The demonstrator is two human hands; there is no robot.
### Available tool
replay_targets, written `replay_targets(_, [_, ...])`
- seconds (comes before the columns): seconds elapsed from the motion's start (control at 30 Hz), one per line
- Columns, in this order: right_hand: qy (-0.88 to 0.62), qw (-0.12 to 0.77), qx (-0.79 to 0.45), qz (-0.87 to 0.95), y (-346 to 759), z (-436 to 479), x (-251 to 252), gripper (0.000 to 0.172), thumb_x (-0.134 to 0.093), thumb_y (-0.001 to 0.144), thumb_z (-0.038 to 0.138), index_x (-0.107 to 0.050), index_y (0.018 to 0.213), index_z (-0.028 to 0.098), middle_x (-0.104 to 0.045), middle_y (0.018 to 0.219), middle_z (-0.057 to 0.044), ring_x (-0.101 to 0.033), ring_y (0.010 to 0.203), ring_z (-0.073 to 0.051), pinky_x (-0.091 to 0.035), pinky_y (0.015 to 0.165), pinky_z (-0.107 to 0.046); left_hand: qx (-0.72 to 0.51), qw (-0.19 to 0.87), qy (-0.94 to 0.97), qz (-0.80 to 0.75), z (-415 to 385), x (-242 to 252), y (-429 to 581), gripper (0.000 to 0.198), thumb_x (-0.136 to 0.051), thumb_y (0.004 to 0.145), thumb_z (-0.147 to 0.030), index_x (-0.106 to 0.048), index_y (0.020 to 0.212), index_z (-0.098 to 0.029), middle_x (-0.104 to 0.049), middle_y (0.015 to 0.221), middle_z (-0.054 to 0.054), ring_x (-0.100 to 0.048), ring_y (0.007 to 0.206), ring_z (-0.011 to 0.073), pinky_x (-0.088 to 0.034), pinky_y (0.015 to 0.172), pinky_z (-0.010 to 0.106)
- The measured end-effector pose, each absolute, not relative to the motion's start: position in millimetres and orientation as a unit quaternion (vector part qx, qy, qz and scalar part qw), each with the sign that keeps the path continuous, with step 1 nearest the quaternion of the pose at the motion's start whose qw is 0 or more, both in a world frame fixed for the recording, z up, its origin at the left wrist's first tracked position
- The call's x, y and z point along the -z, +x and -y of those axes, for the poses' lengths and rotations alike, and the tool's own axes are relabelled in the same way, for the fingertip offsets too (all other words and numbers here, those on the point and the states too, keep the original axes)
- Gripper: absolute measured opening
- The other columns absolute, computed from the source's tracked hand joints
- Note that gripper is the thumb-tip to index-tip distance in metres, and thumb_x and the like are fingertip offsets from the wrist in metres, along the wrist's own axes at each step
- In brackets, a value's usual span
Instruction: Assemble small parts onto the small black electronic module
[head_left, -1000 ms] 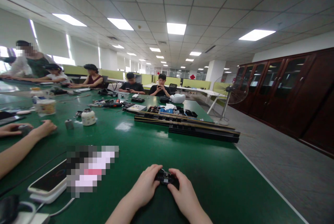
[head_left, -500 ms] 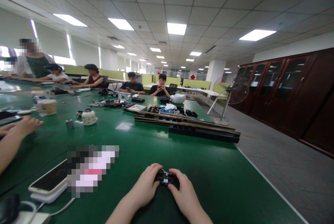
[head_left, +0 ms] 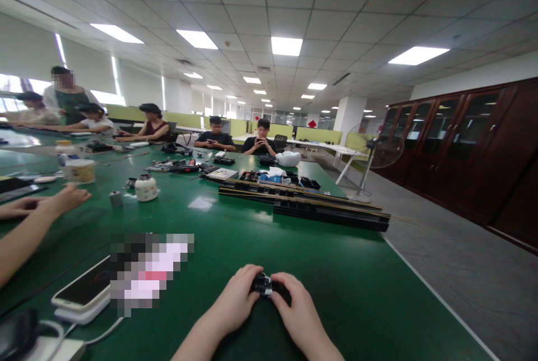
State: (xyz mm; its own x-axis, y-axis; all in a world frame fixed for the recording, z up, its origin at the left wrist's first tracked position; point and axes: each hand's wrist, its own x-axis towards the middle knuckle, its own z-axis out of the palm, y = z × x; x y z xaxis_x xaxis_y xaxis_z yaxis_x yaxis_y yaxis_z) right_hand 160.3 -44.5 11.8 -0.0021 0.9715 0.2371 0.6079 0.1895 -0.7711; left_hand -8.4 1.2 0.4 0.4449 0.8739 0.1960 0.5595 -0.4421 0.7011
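Observation:
Between my two hands, just above or on the green table (head_left: 197,327), is a small black device with silvery parts (head_left: 264,285); its kind is not clear. My left hand (head_left: 239,296) grips its left end with thumb and fingers. From the other side, my right hand (head_left: 294,299) pinches its right end. My fingers cover both ends, so only the middle shows.
A phone (head_left: 86,288) lies on a white stand at the left, with cables nearby. Long black rails (head_left: 328,218) lie across the table ahead. A white jar (head_left: 145,188) stands left of them. Another person's arm (head_left: 37,226) reaches in from the left.
The black device has turned slightly between my fingers, showing a different face. The other person's hand at the left has shifted rightward. My own hands have barely moved.

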Motion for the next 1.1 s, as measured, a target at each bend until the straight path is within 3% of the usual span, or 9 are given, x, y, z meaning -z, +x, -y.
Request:
replay_targets(0.2, [-0.6, 0.355, -0.222, 0.682, 158, 46, -14, 0.028, -0.058, 0.068, 0.021, -0.068, 0.093, 0.027, -0.06, 0.114, -0.005, -0.051, 0.11, -0.023, -0.034, 0.097, -0.039, -0.271, 0.275, 0.81, -0.441, 1, -5, -8, 0.043, -0.047, 0.067, -0.009, -0.054, 0.109, -0.019, -0.056, 0.114, 0.007, -0.049, 0.107, 0.0198, -0.036, 0.096, 0.032])
replay_targets(0.47, [-0.604, 0.36, -0.203, 0.682, 158, 44, -12, 0.024, -0.059, 0.066, 0.019, -0.069, 0.086, 0.029, -0.064, 0.103, -0.004, -0.055, 0.103, -0.024, -0.038, 0.092, -0.039, -0.274, 0.28, 0.806, -0.444, 0, -3, -8, 0.05, -0.051, 0.066, -0.011, -0.05, 0.116, -0.019, -0.053, 0.123, 0.008, -0.045, 0.115, 0.0218, -0.032, 0.101, 0.034])
replay_targets(0.73, [-0.598, 0.364, -0.197, 0.687, 156, 45, -10, 0.023, -0.056, 0.07, 0.019, -0.068, 0.087, 0.028, -0.063, 0.106, -0.003, -0.053, 0.106, -0.024, -0.037, 0.094, -0.039, -0.267, 0.263, 0.812, -0.447, 1, -3, -8, 0.043, -0.048, 0.067, -0.009, -0.054, 0.108, -0.02, -0.058, 0.113, 0.006, -0.051, 0.104, 0.0195, -0.037, 0.093, 0.031])
replay_targets(1.1, [-0.584, 0.492, -0.167, 0.624, 168, 43, -17, 0.025, -0.05, 0.078, 0.031, -0.062, 0.098, 0.022, -0.064, 0.103, -0.007, -0.056, 0.101, -0.022, -0.043, 0.091, -0.036, -0.262, 0.268, 0.809, -0.453, 3, -12, -9, 0.045, -0.048, 0.066, -0.006, -0.054, 0.108, -0.02, -0.056, 0.115, 0.006, -0.049, 0.106, 0.0192, -0.035, 0.096, 0.03])
